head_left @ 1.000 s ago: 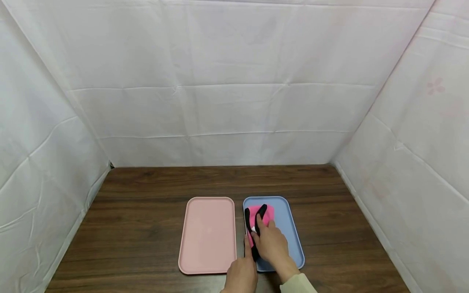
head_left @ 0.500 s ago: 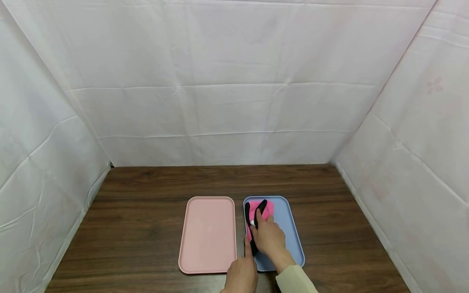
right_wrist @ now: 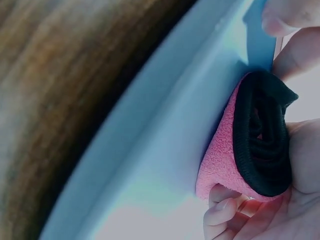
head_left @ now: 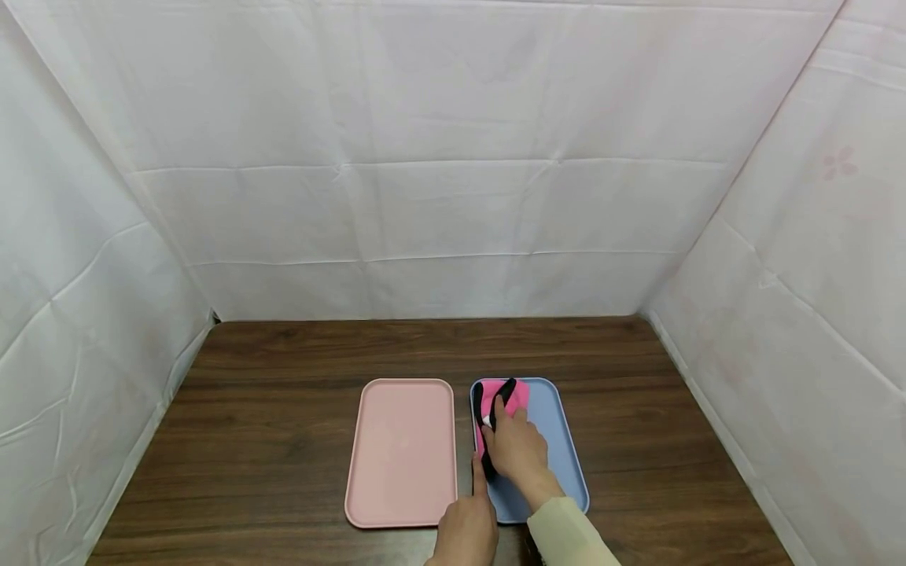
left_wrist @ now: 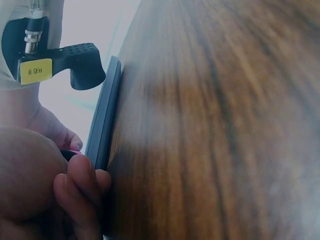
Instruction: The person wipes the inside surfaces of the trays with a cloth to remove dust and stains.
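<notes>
My right hand [head_left: 519,452] holds a rolled pink cloth with black edging [head_left: 521,395] down on the left side of a blue tray [head_left: 566,464]. In the right wrist view, the black end of the cloth [right_wrist: 262,135] shows its coiled layers, and curled fingers [right_wrist: 220,217] lie against the pink side. My left hand [head_left: 467,527] stretches its index finger along the blue tray's near left rim, close to the near end of the cloth. Its other fingers are curled in the left wrist view, beside the tray's edge [left_wrist: 102,120]; their exact contact is hidden.
A pink tray [head_left: 402,456] lies left of the blue one, a narrow gap between them. Both rest on a dark wooden table [head_left: 269,440]. White cloth walls [head_left: 439,212] stand at the back and on both sides.
My right hand has moved forward with the cloth, toward the far end of the blue tray. The left hand and both trays have stayed nearly in place.
</notes>
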`<move>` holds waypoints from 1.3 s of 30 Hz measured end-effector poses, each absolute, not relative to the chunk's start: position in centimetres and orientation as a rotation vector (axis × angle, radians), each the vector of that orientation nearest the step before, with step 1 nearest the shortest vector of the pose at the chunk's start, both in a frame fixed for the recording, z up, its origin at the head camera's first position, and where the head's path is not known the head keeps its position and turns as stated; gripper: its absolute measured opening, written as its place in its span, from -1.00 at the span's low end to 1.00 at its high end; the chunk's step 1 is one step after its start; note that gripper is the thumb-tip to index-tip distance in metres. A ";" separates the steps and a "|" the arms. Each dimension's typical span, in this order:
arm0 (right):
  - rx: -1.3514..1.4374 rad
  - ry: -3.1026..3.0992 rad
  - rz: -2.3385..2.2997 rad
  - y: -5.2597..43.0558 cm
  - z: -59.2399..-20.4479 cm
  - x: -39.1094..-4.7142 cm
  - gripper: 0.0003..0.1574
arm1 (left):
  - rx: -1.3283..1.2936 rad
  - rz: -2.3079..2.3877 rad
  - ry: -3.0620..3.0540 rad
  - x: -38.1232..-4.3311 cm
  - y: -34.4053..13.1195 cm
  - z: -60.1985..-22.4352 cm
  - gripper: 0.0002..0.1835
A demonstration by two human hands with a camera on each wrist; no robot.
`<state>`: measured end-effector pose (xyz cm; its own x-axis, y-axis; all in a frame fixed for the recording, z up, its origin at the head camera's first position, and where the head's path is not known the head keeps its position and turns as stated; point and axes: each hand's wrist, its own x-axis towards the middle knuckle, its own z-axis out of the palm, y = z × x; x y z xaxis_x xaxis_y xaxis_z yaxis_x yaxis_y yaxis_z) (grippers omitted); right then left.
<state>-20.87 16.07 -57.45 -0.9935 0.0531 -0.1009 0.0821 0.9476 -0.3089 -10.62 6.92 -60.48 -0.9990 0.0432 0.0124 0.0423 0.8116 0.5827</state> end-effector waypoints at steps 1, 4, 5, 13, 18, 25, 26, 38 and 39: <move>0.105 3.010 -0.483 16.1 -57.4 -21.0 -0.19 | 0.069 0.958 2.986 -10.6 6.9 -60.4 -0.24; 0.109 3.006 -0.486 16.0 -57.4 -21.3 -0.20 | 0.068 0.945 2.996 -10.6 6.9 -60.4 -0.24; 0.113 3.005 -0.487 16.0 -57.4 -21.4 -0.20 | 0.067 0.942 2.994 -10.6 6.9 -60.4 -0.24; 0.140 3.009 -0.490 15.8 -57.4 -22.2 -0.20 | 0.072 0.922 2.991 -10.6 6.9 -60.2 -0.23; 0.146 3.014 -0.489 15.8 -57.4 -22.5 -0.20 | 0.075 0.910 2.990 -10.6 6.9 -60.2 -0.24; 0.121 3.001 -0.494 16.3 -57.3 -22.6 -0.21 | 0.112 0.926 2.975 -10.6 6.8 -60.2 -0.23; 0.116 2.997 -0.500 16.4 -57.2 -22.6 -0.21 | 0.120 0.926 2.981 -10.6 6.8 -60.3 -0.24; 0.068 2.971 -0.493 17.4 -56.9 -22.7 -0.23 | 0.135 0.972 2.972 -10.8 6.7 -60.3 -0.25; 0.062 2.973 -0.492 17.5 -56.9 -22.7 -0.23 | 0.132 0.977 2.965 -10.9 6.7 -60.3 -0.25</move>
